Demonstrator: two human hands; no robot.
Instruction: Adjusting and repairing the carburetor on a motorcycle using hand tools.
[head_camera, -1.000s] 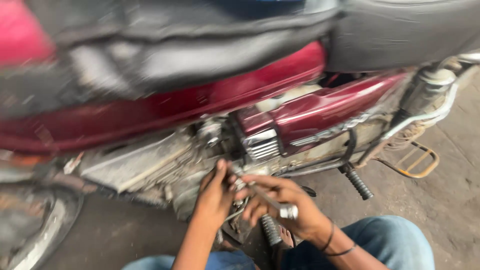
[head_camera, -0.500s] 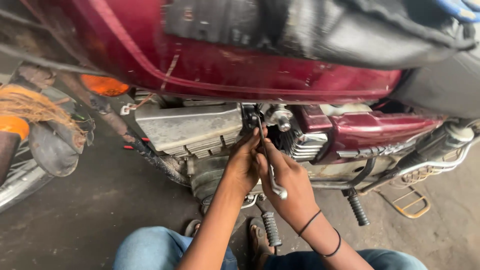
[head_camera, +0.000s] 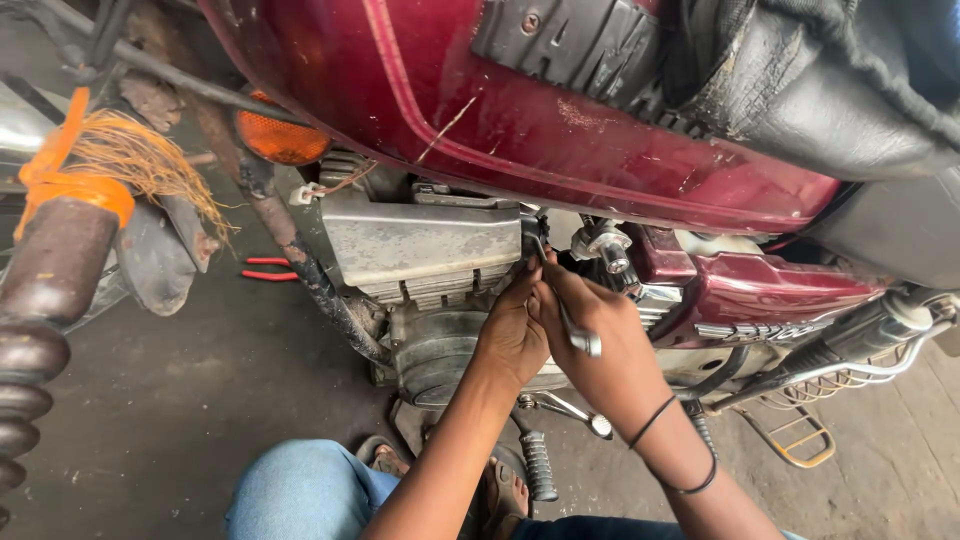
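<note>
Maroon motorcycle fuel tank (head_camera: 560, 130): overhangs the work.
Grey finned engine block (head_camera: 420, 245): side-on, reachable.
Right hand (head_camera: 610, 345): fingers closed around the slim steel spanner (head_camera: 562, 310), likely for leverage.
Left hand (head_camera: 512, 335): curled, touching spanner and engine, probably steadying.
Spanner head: beside the block's upper right corner.

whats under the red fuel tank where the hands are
Grey finned engine sits under the red fuel tank. Both hands hold a spanner there; its working end is covered.

Soft daylight, sharp, mild edge distortion
</note>
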